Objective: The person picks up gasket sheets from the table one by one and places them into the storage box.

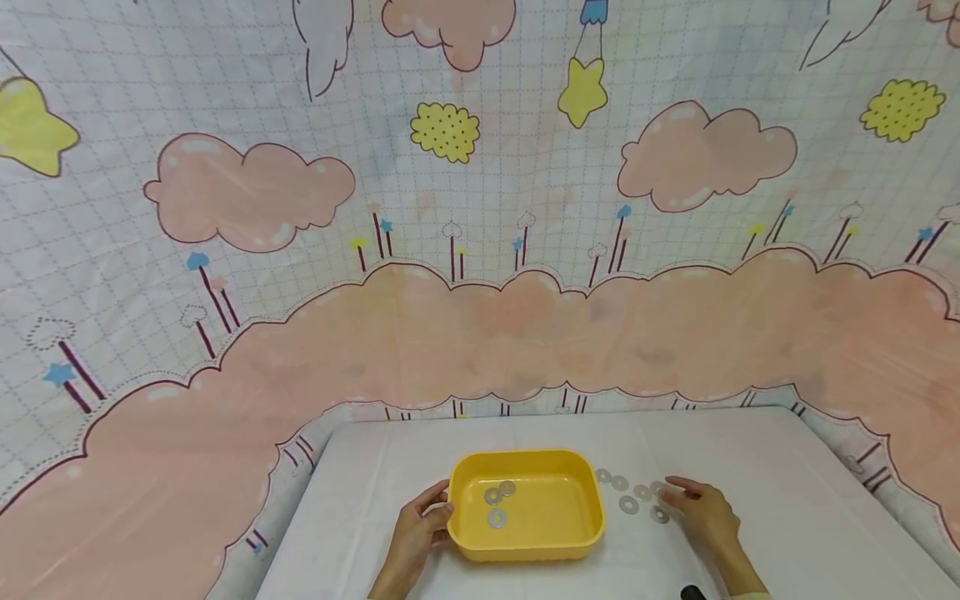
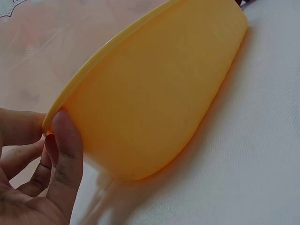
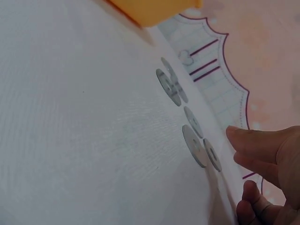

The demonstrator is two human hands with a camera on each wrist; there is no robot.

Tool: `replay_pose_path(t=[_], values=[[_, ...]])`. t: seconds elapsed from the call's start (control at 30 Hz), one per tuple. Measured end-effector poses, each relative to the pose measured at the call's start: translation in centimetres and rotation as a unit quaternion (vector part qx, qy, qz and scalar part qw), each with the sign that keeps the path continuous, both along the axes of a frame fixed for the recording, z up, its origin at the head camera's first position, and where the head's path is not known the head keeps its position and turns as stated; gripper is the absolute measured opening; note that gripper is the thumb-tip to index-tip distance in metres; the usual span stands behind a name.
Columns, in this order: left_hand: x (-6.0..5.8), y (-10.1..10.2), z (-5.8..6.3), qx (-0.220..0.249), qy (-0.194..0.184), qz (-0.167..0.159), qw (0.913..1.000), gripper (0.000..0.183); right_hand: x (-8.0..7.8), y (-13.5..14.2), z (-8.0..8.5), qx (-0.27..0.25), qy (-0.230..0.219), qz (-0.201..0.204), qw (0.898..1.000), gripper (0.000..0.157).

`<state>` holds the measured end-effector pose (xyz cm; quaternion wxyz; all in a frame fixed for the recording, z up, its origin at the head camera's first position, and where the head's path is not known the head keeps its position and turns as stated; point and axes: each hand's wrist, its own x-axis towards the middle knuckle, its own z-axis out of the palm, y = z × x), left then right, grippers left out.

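A yellow plastic tub [image 1: 525, 552] stands on the white-covered table, with three flat metal washers [image 1: 497, 518] lying inside toward its left. At the tub's left side, my left hand [image 1: 417, 527] grips the rim; the left wrist view has the thumb against the outer wall [image 2: 145, 98] and fingers behind the rim. Right of the tub, several more washers [image 1: 628, 505] lie loosely scattered. My right hand [image 1: 703, 510] is at the right end of these, fingertips close over the rightmost ones. In the right wrist view its fingers are apart, holding nothing, beside the washers [image 3: 194, 146].
A white cloth [image 1: 810, 500] covers the table. Behind and around it hangs a patterned curtain [image 1: 480, 333] with clouds and stars. A small black object [image 1: 692, 592] shows at the bottom edge, left of the right forearm.
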<state>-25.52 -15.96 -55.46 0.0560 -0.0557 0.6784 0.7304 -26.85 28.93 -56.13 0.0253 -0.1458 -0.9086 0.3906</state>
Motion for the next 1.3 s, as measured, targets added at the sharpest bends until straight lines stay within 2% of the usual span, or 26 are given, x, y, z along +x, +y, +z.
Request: replay_pose_path(t=[0.37,0.63,0.87,1.13,1.3], values=[[0.4,0.0,0.0,-0.002,0.003,0.0,1.0,0.057,-0.1,-0.9,0.1,0.028,0.003,-0.02,0.999,0.047],[0.5,0.1,-0.1,-0.002,0.007,0.004,1.0,0.057,-0.1,-1.5,-0.5,0.057,0.004,-0.04,0.998,0.042],[0.5,0.1,-0.1,-0.004,0.01,0.004,0.9999,0.056,-0.1,-1.7,-0.8,0.081,0.013,-0.042,0.996,0.043],[0.5,0.0,-0.2,-0.006,0.006,0.0,1.0,0.057,-0.1,-1.8,-0.5,0.078,0.016,-0.037,0.996,0.042],[0.5,0.0,-0.3,-0.004,0.005,0.0,1.0,0.057,0.1,-1.8,-0.4,0.063,0.035,-0.041,0.997,0.038]])
